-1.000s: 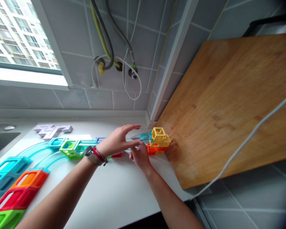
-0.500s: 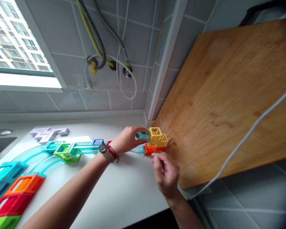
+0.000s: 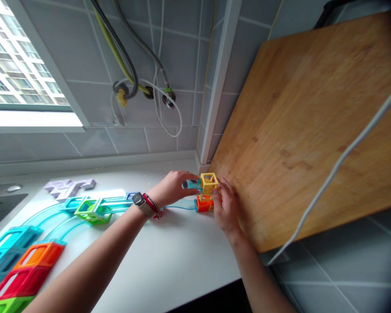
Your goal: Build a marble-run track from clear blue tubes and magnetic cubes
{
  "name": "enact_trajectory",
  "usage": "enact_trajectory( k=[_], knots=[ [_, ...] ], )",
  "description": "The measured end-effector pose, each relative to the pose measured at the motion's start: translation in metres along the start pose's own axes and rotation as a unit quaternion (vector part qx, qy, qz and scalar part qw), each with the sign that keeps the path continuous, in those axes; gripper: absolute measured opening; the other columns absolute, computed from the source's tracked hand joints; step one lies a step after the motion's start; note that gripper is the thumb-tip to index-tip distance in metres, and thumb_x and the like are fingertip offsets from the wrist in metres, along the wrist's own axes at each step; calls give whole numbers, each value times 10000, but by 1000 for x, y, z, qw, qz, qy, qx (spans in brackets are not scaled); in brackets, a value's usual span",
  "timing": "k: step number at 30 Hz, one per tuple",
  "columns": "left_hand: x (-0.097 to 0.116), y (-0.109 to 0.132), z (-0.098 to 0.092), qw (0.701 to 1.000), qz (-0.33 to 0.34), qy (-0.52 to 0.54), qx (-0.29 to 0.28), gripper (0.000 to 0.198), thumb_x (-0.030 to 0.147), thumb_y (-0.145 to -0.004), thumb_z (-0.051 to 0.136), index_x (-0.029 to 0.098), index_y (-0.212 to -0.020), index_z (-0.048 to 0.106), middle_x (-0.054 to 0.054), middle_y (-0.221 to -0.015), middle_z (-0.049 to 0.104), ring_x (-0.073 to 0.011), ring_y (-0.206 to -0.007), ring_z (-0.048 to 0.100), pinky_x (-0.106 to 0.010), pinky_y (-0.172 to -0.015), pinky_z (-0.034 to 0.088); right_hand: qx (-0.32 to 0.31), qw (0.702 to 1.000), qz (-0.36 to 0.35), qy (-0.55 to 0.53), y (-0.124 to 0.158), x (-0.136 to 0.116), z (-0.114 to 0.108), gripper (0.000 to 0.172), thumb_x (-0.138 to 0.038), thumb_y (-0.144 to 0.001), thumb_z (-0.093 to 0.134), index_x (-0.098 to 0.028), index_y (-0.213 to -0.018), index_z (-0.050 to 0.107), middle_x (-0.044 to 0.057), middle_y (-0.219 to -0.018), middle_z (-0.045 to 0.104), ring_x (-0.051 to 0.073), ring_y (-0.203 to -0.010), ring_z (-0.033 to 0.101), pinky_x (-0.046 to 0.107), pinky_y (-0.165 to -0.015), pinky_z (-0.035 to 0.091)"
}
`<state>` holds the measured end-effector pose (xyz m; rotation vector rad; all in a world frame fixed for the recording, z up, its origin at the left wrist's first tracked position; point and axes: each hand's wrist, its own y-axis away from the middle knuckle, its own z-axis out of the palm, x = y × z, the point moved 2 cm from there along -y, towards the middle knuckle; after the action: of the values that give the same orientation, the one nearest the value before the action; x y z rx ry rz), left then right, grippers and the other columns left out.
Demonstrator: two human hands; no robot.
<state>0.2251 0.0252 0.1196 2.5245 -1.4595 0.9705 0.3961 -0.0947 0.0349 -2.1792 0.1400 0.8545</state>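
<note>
My left hand (image 3: 173, 187), with a watch and red bracelet at the wrist, is closed around a clear blue track piece (image 3: 191, 184). That piece meets a yellow magnetic-tile cube (image 3: 209, 182). Fingers of my right hand (image 3: 226, 203) are wrapped on the right side of the yellow tile block, hiding part of it. Directly below is an orange tile block (image 3: 203, 204), with a thin clear blue track (image 3: 180, 207) running left from it under my left hand. Farther left, a green tile cube (image 3: 90, 209) supports more blue track.
Teal (image 3: 14, 243), orange (image 3: 41, 255) and red tile blocks (image 3: 21, 281) stand at the lower left. Lilac zigzag pieces (image 3: 70, 187) lie near the sink (image 3: 6, 204). A wooden board (image 3: 306, 130) leans on the right, crossed by a white cable (image 3: 340, 163).
My right hand has moved up from below the orange block onto the right side of the yellow tiles. My left hand keeps its hold. The view has shifted slightly.
</note>
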Motion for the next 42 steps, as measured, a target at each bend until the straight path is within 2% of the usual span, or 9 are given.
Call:
enact_trajectory(
  k=[10,16,20,28,31,34,37,39,42],
  knots=[
    [-5,-2,-8,996,-23,72,-51,496,557,-922,626,215,-1275,693,-89,-1133,769,-211,-927,721,-311,-809,553,6,1000,-16,12,-2,-1,2,401,-367,-1047,439,-210,-1392,571,114,-1397,630,279,-1403,473,534,-1170,371],
    [-34,24,-42,990,-81,115,-23,540,552,-1031,388,213,-1404,580,-107,-1253,722,-223,-1101,688,-367,-949,538,19,999,-32,17,-1,0,2,411,-358,-1036,445,-208,-1403,556,118,-1405,624,281,-1392,492,527,-1156,393],
    [-61,64,-56,990,-130,33,-39,617,586,-900,615,262,-1423,567,-103,-1345,681,-278,-1191,659,-391,-938,550,28,999,-31,5,0,-2,1,433,-338,-1023,455,-222,-1435,522,110,-1455,583,276,-1405,482,532,-1169,386],
    [-82,97,-33,988,-126,-51,-71,567,594,-812,709,284,-1284,668,-56,-1225,737,-268,-1050,710,-355,-897,551,54,998,-31,-5,5,1,2,500,-391,-978,539,-219,-1445,486,146,-1518,497,314,-1413,465,587,-1148,404],
    [-81,107,-37,991,-117,-55,-24,739,584,-758,773,308,-1411,563,-71,-1351,678,-292,-1186,665,-408,-996,530,61,997,-27,-28,7,3,1,543,-387,-971,551,-208,-1472,444,158,-1525,477,316,-1418,455,588,-1150,405],
    [-72,138,-42,988,-107,-42,103,799,536,-767,795,303,-1467,487,-95,-1417,626,-310,-1295,595,-480,-1089,474,59,996,-11,-60,9,5,0,553,-374,-979,533,-205,-1492,417,163,-1522,474,308,-1420,455,571,-1155,406],
    [-58,190,-27,946,-134,26,295,541,423,-869,734,250,-1354,569,-101,-1294,687,-274,-1166,673,-442,-1027,528,65,993,13,-92,11,5,-1,568,-384,-987,511,-201,-1511,389,169,-1530,463,306,-1416,460,557,-1151,414],
    [-48,228,-4,898,-180,41,399,277,374,-926,670,229,-1161,656,-69,-1087,742,-216,-901,733,-357,-851,590,88,990,13,-105,13,4,-2,565,-392,-989,502,-189,-1505,388,179,-1515,473,313,-1404,471,569,-1138,419],
    [-36,264,35,920,-223,43,321,152,354,-951,633,229,-1015,689,-20,-823,721,-175,-710,696,-282,-679,567,166,981,-28,-96,21,5,-8,457,-373,-968,539,-176,-1379,499,181,-1371,571,322,-1300,554,590,-1074,462]
  ],
)
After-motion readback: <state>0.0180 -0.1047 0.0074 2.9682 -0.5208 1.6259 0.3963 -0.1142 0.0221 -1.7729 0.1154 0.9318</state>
